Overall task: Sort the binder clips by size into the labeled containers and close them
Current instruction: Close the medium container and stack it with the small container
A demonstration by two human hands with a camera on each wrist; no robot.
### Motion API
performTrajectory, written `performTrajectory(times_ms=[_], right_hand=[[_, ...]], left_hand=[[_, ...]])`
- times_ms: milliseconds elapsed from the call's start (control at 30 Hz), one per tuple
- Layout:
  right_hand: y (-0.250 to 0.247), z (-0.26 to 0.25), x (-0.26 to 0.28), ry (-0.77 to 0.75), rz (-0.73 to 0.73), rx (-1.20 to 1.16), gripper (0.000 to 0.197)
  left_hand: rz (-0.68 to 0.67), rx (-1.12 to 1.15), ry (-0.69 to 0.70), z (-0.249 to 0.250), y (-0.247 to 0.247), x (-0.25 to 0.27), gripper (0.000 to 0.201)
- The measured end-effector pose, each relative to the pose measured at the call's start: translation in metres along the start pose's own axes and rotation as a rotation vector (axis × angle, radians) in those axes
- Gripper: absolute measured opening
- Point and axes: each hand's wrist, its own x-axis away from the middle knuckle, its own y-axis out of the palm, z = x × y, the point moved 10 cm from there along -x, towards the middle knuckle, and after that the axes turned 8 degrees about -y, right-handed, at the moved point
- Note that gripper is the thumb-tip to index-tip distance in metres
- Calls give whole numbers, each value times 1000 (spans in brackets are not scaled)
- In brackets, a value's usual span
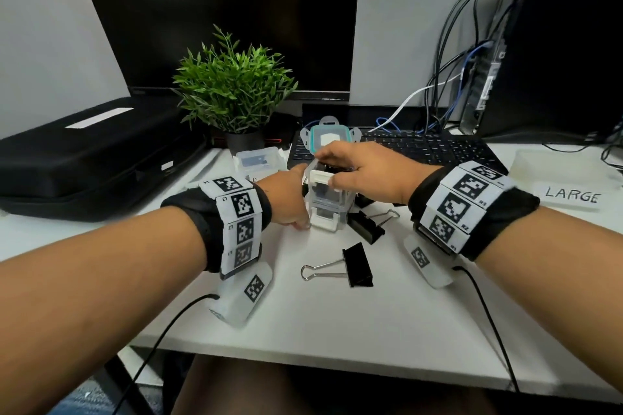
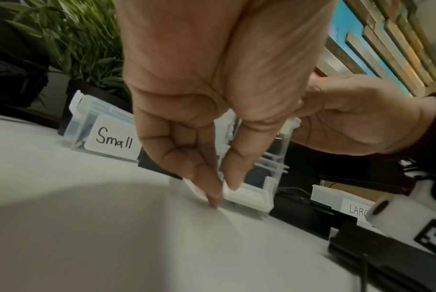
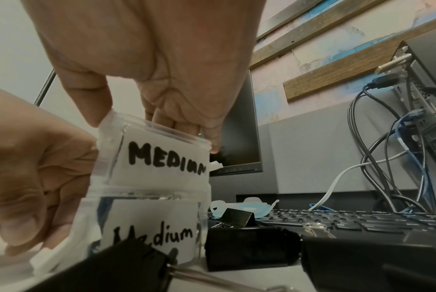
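white desk (image 1: 337, 323) underneath everything, with a dark monitor (image 1: 215, 10) at the back, a black case (image 1: 84, 158) far left, a pc tower (image 1: 556, 50) with cables far right, a keyboard (image 1: 421, 148) and a green plant (image 1: 232, 84) behind the work spot. at centre, 2 clear boxes stacked, each labelled medium: upper box (image 3: 159, 158) on lower box (image 3: 152, 227), the lower one standing on the desk. right hand (image 1: 364, 172) over the top, fingers curled round the upper box's rim. left hand (image 1: 286, 199) against the stack's left side, fingers curled at the base by a white latch (image 2: 247, 193); whether it truly grips, cannot tell. small box (image 2: 104, 132), closed, back left beside the plant pot. large box (image 1: 566, 178) far right, well apart from the stack. teal-rimmed lid (image 1: 328, 138) lying on the keyboard's left end. 2 black clips loose on the desk: clip 1 (image 1: 357, 264) in front of the stack, clip 2 (image 1: 365, 226) just right of its base.
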Motion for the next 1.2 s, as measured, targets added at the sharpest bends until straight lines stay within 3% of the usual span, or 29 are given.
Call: performTrajectory(times_ms=[233, 433, 767, 1000, 1100, 1200], right_hand=[[0, -3, 2, 11, -4, 8, 46], [-1, -4, 3, 7, 4, 36, 44], [-1, -5, 3, 18, 11, 35, 40], [-2, -7, 4, 12, 18, 28, 37], [-2, -5, 3, 16, 19, -5, 39], [-1, 0, 1, 26, 11, -37, 44]], left_hand=[[-73, 242, -27, -6, 4, 2, 75], [-54, 363, -9, -5, -4, 7, 85], [150, 123, 147, 10, -23, 12, 51], [382, -290, 265, 24, -42, 27, 65], [516, -532, 329, 33, -48, 36, 61], [568, -621, 362, 38, -50, 42, 57]])
